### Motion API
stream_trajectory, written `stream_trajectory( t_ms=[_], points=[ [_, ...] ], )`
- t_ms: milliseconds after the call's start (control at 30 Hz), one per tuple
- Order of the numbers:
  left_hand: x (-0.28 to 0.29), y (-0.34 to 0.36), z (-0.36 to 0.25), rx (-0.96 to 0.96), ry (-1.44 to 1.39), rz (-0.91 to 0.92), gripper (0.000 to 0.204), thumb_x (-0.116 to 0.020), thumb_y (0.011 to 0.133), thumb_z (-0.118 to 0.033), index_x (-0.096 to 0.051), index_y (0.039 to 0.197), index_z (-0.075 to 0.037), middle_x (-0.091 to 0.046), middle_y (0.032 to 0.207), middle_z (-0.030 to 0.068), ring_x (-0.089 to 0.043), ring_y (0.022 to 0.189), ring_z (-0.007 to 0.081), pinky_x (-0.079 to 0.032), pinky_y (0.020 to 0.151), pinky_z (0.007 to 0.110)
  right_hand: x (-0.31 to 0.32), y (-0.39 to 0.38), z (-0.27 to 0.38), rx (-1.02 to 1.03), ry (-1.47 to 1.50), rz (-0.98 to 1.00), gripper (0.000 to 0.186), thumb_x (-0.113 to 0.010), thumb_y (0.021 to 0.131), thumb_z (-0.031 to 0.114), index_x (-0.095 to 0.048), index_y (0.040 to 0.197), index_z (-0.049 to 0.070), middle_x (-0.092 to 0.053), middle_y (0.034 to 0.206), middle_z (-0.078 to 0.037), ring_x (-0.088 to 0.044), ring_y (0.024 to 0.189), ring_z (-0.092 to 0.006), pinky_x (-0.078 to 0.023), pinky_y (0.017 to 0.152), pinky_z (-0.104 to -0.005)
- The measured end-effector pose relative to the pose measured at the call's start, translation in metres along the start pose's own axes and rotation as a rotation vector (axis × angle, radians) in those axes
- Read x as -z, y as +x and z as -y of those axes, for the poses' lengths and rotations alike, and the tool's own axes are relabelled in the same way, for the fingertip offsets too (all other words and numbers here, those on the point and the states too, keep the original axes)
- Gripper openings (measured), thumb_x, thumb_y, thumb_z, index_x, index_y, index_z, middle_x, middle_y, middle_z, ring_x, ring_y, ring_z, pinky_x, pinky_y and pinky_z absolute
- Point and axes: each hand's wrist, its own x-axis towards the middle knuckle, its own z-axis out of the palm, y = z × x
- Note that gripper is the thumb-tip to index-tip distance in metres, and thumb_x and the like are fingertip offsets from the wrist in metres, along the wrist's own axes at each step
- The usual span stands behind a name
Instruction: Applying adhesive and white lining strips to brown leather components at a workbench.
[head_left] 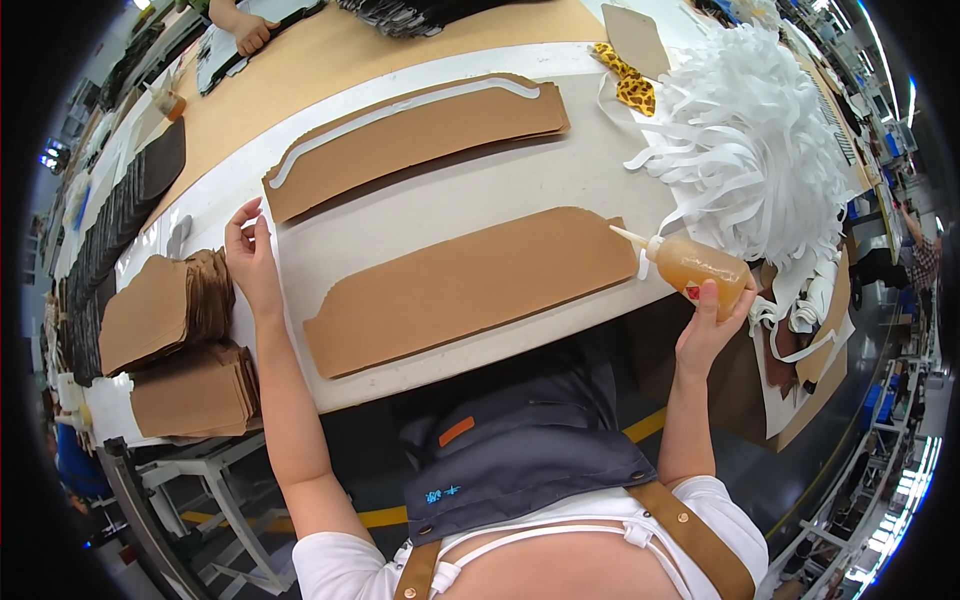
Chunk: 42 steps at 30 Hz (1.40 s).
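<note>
Right hand (722, 312) curled, gripping amber bottle (702, 264)

1. A white top (545, 507) with short sleeves: the left sleeve (335, 568) and the right sleeve (728, 520) both look plain and loose.
2. A dark navy apron (530, 478) over it, the cloth creased and folded across the front.
3. A small orange rectangular patch (456, 431) on the apron, left of the middle.
4. A bright blue marking (442, 494) near its upper left corner.
5. Two wide brown straps (692, 530), bearing round metal studs (683, 517).
6. A white cord (550, 527) along the neckline, with a bulky white knot (638, 535) toward each side.
7. Left hand (250, 250), right hand (712, 325) and both forearms (290, 400) bare.
</note>
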Motion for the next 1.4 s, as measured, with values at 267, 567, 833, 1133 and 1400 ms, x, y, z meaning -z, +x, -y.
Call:
stream_trajectory(
  t_ms=[267,567,833,1133,1400],
  points=[
    [0.001,0.000,0.002,-0.019,0.016,0.004,0.022,-0.061,0.104,-0.004,-0.071,0.123,-0.003,-0.065,0.107,-0.0042,-0.046,0.079,0.0032,-0.040,0.068,0.021,0.004,-0.004,-0.003,0.097,-0.117,0.040,0.060,-0.078,0.098,0.027,-0.043,0.139,0.000,-0.052,0.130,-0.009,-0.055,0.120,-0.0173,-0.050,0.101,-0.0300],
    [0.001,0.000,0.002,0.009,0.039,0.016,0.024,-0.062,0.105,-0.007,-0.071,0.127,-0.002,-0.065,0.106,-0.0054,-0.047,0.080,0.0024,-0.039,0.070,0.020,-0.001,-0.006,-0.002,0.134,-0.135,0.039,0.055,-0.077,0.099,0.028,-0.046,0.136,0.002,-0.055,0.127,-0.008,-0.056,0.120,-0.0175,-0.044,0.107,-0.0330],
    [0.002,-0.001,0.001,0.033,0.050,0.033,0.024,-0.062,0.106,-0.008,-0.070,0.128,-0.003,-0.065,0.105,-0.0057,-0.047,0.080,0.0022,-0.038,0.070,0.020,0.001,-0.008,-0.001,0.197,-0.184,0.083,0.059,-0.076,0.100,0.030,-0.042,0.139,0.001,-0.058,0.132,-0.014,-0.060,0.127,-0.0248,-0.046,0.110,-0.0362],
    [0.000,-0.002,-0.001,0.025,0.044,0.030,0.024,-0.062,0.106,-0.008,-0.070,0.128,-0.003,-0.065,0.105,-0.0057,-0.046,0.080,0.0020,-0.038,0.070,0.020,0.003,-0.010,-0.003,0.273,-0.251,0.155,0.064,-0.074,0.101,0.032,-0.035,0.142,0.000,-0.058,0.141,-0.025,-0.059,0.133,-0.0328,-0.046,0.113,-0.0415],
    [0.001,-0.001,0.000,0.039,0.047,0.028,0.023,-0.062,0.106,-0.008,-0.070,0.127,-0.004,-0.064,0.099,-0.0060,-0.045,0.078,0.0015,-0.036,0.068,0.020,-0.006,-0.010,0.004,0.279,-0.157,0.209,0.067,-0.079,0.097,0.026,-0.031,0.137,0.002,-0.055,0.136,-0.028,-0.060,0.130,-0.0407,-0.046,0.115,-0.0528]
  ],
)
